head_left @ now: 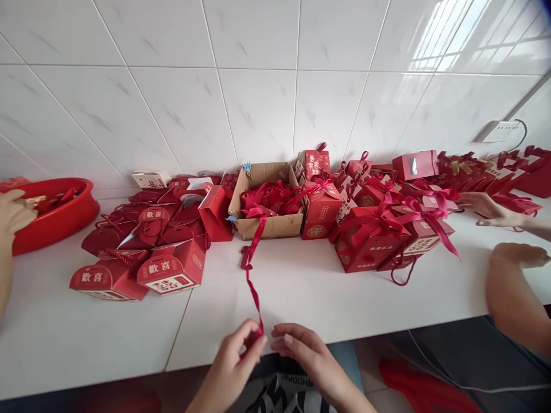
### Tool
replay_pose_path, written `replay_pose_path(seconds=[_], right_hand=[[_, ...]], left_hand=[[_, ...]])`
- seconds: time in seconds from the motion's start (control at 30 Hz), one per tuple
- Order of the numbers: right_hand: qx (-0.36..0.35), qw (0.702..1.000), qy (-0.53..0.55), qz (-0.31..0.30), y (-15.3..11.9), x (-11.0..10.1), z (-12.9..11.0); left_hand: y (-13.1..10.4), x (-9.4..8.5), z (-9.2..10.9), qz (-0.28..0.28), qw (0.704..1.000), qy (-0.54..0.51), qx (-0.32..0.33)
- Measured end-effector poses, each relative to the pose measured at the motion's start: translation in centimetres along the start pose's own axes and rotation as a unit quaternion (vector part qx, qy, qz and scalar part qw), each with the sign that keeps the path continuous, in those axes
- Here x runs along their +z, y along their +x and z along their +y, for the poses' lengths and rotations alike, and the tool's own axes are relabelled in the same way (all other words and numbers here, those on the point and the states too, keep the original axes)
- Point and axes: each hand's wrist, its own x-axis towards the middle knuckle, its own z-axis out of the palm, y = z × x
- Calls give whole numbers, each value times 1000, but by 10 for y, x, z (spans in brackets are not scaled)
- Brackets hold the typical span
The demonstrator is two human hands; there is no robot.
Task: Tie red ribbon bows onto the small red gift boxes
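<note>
At the near edge of the surface [301, 287], straight in front of the carton [267, 201], the left hand [235, 358] pinches the end of a red ribbon [253, 269] between thumb and fingertips. The right hand [303, 347] sits just beside it with its fingers curled toward the same end; whether it touches the ribbon cannot be told. The ribbon runs from the hands up across the surface and over the front wall of the carton, where more red ribbons lie heaped. Left of the carton stand plain red boxes [172, 269] with carry handles, and beyond them a red basin [64, 215] with another person's hand [15, 212] at its rim. Right of the carton stand red boxes tied with bows [374, 235]. Farther right, a second person's hand [486, 206] lies open among the boxes, and their other arm [512, 287] rests on the surface edge.
</note>
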Motion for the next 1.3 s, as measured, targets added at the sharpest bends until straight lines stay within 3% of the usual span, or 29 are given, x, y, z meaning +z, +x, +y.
replay_pose_path(seconds=[0.13,0.27,0.4,0.53,0.6,0.93,1.03,1.13,1.2,1.27,1.3], right_hand=[[12,1000,-5,-13,-1,7,-3],[-15,997,72,-28,-1,3,-11],[-73,983,169,-2,-2,-16,-24],[-113,961,249,39,-4,-45,-37],[-129,951,272,68,-5,-59,-41],[-98,951,250,152,-4,-98,-32],[-89,937,273,201,-6,-114,-31],[-91,915,304,250,-8,-128,-32],[-92,905,320,266,-8,-131,-33],[-90,901,327,272,-7,-130,-32],[-89,901,326,274,-6,-129,-32]], left_hand=[[-21,21,33,-137,990,-24,-20],[-20,23,38,-165,986,3,-29],[-16,6,28,-174,983,-15,-55],[-21,-18,10,-196,963,-174,-62],[-24,-30,0,-177,948,-259,-46],[-34,-90,-26,48,923,-381,26],[-41,-110,-30,145,890,-429,54],[-36,-128,-33,284,842,-456,48],[-23,-134,-35,414,829,-376,10],[-4,-134,-37,538,816,-208,-32],[6,-132,-39,553,823,-128,-26]])
